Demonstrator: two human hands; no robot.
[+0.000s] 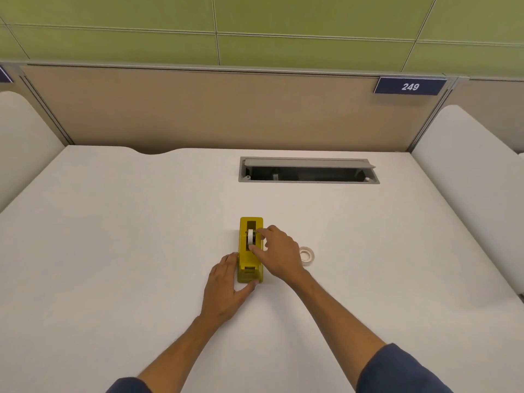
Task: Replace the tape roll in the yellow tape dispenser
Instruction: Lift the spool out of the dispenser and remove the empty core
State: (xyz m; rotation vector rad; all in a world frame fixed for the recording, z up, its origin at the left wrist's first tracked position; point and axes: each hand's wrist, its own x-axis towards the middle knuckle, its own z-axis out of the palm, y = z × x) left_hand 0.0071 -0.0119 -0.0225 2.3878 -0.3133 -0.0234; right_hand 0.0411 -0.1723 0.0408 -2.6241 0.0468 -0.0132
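Note:
The yellow tape dispenser [244, 251] stands on the white desk [113, 236], its cutter end toward me. A white tape roll [250, 237] sits upright in its slot. My right hand [279, 255] reaches over the dispenser from the right, with thumb and forefinger pinching that roll at its near and far edges. My left hand [225, 285] braces the dispenser: fingers lie flat against its left side and the thumb presses its near end. A second tape roll [307, 254] lies flat on the desk just right of my right hand.
A grey cable tray [309, 170] with its lid up is set into the desk behind the dispenser. A beige partition [198, 109] with a "249" label [410, 86] closes the back. White rounded dividers [467, 180] flank both sides.

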